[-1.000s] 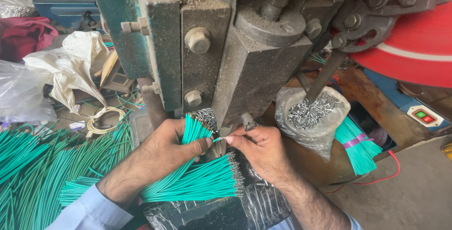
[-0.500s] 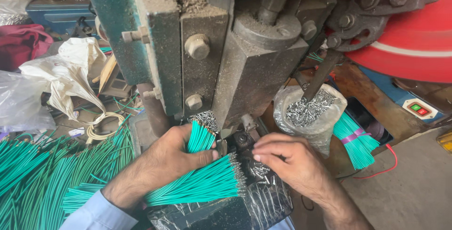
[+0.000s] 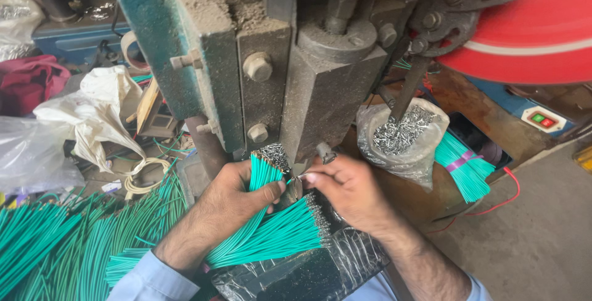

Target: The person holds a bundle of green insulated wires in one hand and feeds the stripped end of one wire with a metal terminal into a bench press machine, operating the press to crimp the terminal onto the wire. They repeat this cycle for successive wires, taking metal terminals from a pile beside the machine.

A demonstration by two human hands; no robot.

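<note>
You are gripping a bundle of green wires (image 3: 262,174) in your left hand (image 3: 231,205), fingers wrapped around it, its stripped metal ends pointing up towards the press (image 3: 271,73) at twelve o'clock. Your right hand (image 3: 345,193) is pinching a single green wire (image 3: 295,181) between thumb and fingertips, just beside the bundle at its three o'clock. A second fan of green wires (image 3: 271,239) is lying under your left hand, at six o'clock from the bundle, resting on a sheet of clear plastic (image 3: 308,270). At two o'clock from your right hand, a clear bag of small metal pieces (image 3: 404,134) is sitting, with another tied green bunch (image 3: 462,165) just beside it. Loose green wires (image 3: 55,245) are piling up at eight o'clock on the tabletop, near a crumpled white bag (image 3: 92,116).
</note>
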